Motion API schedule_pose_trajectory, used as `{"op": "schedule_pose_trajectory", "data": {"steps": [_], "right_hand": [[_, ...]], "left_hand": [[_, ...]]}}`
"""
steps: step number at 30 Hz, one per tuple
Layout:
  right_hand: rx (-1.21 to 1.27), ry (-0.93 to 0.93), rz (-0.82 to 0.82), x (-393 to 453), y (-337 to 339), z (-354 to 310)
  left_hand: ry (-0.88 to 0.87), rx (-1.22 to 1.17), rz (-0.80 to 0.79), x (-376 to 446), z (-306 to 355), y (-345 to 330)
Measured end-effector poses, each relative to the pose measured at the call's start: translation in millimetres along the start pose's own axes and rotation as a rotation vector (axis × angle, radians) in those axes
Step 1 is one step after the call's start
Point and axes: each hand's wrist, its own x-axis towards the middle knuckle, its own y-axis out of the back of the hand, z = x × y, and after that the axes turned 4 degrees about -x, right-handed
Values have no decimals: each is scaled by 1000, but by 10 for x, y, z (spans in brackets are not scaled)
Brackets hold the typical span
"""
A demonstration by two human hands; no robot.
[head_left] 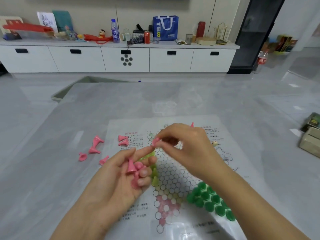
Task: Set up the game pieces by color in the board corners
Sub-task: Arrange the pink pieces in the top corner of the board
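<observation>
"TBS" is being displayed on a blue bag (165,28) on the far cabinet; the board sheet's (225,170) print is too blurred to read. Several pink pieces (132,168) are being gripped in the curled left hand (119,177). One pink piece (155,141) is being pinched by the right hand (187,149) above the board. Green pieces (210,200) are standing clustered in the board's near-right corner; loose pink ones (94,149) are lying on the desk (52,161).

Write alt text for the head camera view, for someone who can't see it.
A person's right hand pinches a pink game piece above a paper game board; the left hand holds several more. Green pieces fill one corner.
</observation>
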Motion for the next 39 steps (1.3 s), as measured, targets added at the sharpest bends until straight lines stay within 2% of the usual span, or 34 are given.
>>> {"op": "schedule_pose_trajectory", "data": {"steps": [2, 5, 9, 17, 22, 39], "right_hand": [[-8, -233, 96, 0, 40, 213], [-148, -514, 202, -7, 61, 634], [-246, -652, 156, 6, 10, 931], [-304, -670, 52, 22, -56, 1016], [-342, -657, 39, 30, -66, 1004], [-360, -654, 8, 50, -64, 1010]], "left_hand": [[-16, -59, 1, 6, 14, 35], [-63, -143, -7, 12, 36, 75], [-77, -135, 37, 35, 40, 64], [-89, -151, 27, 58, 44, 64], [-76, -175, -60, 34, 69, 156], [-96, -188, -51, 9, 79, 148]]}}
